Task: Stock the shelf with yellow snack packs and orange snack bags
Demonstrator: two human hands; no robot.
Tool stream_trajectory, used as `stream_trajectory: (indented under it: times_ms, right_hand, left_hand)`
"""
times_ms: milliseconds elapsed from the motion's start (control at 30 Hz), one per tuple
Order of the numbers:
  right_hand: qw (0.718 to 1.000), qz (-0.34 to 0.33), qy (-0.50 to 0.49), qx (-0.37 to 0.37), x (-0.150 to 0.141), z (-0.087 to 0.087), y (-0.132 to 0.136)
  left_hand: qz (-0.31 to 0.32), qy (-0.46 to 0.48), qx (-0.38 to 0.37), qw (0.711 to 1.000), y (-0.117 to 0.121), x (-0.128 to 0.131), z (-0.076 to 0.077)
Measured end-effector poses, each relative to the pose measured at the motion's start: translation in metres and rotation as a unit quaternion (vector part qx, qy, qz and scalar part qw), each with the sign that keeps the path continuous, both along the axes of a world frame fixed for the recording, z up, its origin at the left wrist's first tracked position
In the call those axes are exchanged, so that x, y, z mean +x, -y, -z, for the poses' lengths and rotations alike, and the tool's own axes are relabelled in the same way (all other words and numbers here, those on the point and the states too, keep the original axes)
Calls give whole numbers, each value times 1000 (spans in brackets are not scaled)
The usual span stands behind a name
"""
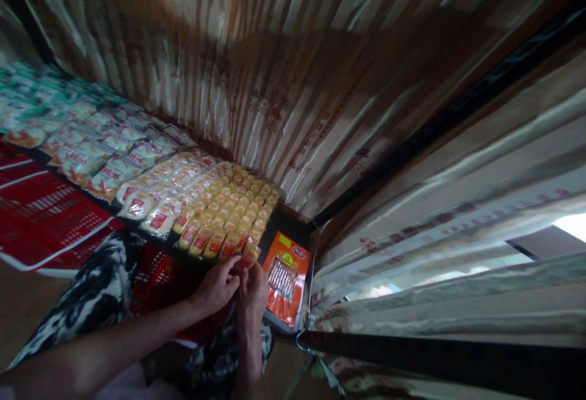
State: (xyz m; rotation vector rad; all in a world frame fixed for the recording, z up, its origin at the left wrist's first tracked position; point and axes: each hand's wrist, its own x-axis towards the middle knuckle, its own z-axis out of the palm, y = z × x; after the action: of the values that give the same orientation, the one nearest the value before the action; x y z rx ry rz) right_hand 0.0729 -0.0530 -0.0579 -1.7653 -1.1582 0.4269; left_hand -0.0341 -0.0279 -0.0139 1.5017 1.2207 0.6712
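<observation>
One striped sheeting (274, 82), behind and right of the orange packet. Red baskets (55, 210), left of it. Yellow packets (229, 210), in rows, left of it. The orange packet (287, 278), flat. My left hand (218, 289) and right hand (253, 293), just left of it, fingertips together, pinching one small packet (250, 254) at its near edge.

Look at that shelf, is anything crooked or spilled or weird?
Nothing looks spilled. The orange packet stands out, though: it's at the shelf's end, bigger and a different colour from the little yellow packets beside it.
</observation>
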Motion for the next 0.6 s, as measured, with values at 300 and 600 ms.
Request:
stream_trajectory:
  times_ms: [300,600]
  right_hand:
    - [1000,-6,8,-17,8,2,-10]
    - [1000,-8,24,0,9,3,-16]
  left_hand:
    - [36,-69,139,987,-1,5,28]
    - [77,-123,295,944,4,2,37]
